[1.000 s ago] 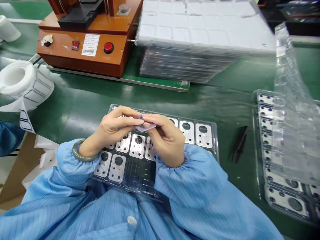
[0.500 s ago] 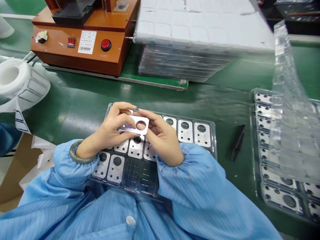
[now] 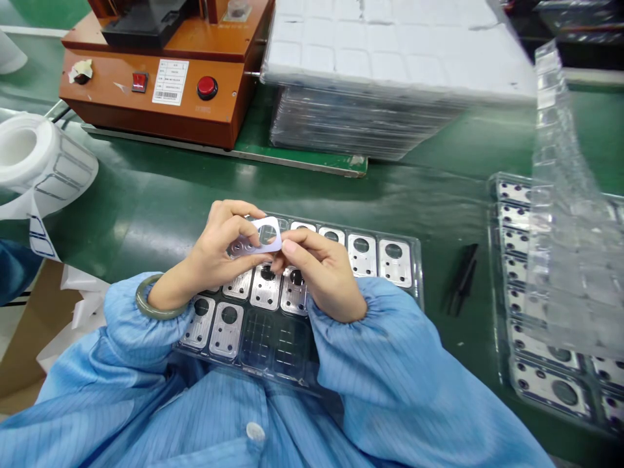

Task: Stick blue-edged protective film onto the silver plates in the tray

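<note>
My left hand (image 3: 219,250) holds a small perforated metal plate (image 3: 241,247) above the near tray. A thin white piece with a round hole (image 3: 275,229) sits at the plate's right end, and my right hand (image 3: 322,273) pinches its lower corner between finger and thumb. Both hands hover over a clear plastic tray (image 3: 412,260), which holds rows of metal plates like one at its right end (image 3: 394,262). My hands hide the tray's far left cells. A green bangle (image 3: 156,305) circles my left wrist.
Black tweezers (image 3: 461,279) lie on the green mat to the right. Beyond them stands a tray of plates (image 3: 548,390) under a leaning clear tray stack (image 3: 560,214). Ahead are an orange machine (image 3: 146,84) and a tall tray stack (image 3: 361,123). A label roll (image 3: 29,156) sits left.
The white holed piece has shifted up and left and now tilts more steeply. My right hand has drawn slightly back from the left hand. The view has barely moved since half a second ago.
</note>
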`<action>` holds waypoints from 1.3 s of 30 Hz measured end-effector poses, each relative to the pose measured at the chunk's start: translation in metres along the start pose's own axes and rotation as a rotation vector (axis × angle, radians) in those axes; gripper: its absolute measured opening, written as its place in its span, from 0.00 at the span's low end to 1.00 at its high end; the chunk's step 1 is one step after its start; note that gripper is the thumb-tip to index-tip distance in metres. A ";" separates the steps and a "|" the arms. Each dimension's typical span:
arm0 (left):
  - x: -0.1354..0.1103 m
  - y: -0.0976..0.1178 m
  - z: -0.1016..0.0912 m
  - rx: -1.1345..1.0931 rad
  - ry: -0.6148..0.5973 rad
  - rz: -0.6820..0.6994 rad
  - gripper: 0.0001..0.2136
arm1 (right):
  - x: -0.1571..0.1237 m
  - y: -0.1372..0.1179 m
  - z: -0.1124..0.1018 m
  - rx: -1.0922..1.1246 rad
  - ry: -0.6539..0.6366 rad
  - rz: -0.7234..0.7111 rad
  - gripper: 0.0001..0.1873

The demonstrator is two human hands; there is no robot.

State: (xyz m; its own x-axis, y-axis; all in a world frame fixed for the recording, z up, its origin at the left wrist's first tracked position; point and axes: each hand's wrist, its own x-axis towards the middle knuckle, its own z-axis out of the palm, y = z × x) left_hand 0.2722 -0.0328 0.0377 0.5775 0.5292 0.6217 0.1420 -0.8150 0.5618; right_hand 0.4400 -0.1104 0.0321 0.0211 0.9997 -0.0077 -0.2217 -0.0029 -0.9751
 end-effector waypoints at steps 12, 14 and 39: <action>0.001 0.002 -0.001 -0.024 -0.025 0.034 0.12 | 0.000 0.000 -0.003 -0.006 -0.051 -0.033 0.13; 0.000 0.002 -0.002 -0.027 -0.032 0.035 0.11 | 0.001 -0.001 -0.002 0.000 -0.051 -0.036 0.12; 0.005 0.019 -0.006 -0.306 -0.253 -0.430 0.07 | -0.003 -0.012 0.004 -0.295 0.109 -0.187 0.07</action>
State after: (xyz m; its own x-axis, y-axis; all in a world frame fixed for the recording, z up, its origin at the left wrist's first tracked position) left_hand 0.2735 -0.0444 0.0547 0.6987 0.6940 0.1740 0.1897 -0.4141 0.8902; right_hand 0.4390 -0.1131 0.0452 0.1417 0.9753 0.1692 0.0862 0.1581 -0.9837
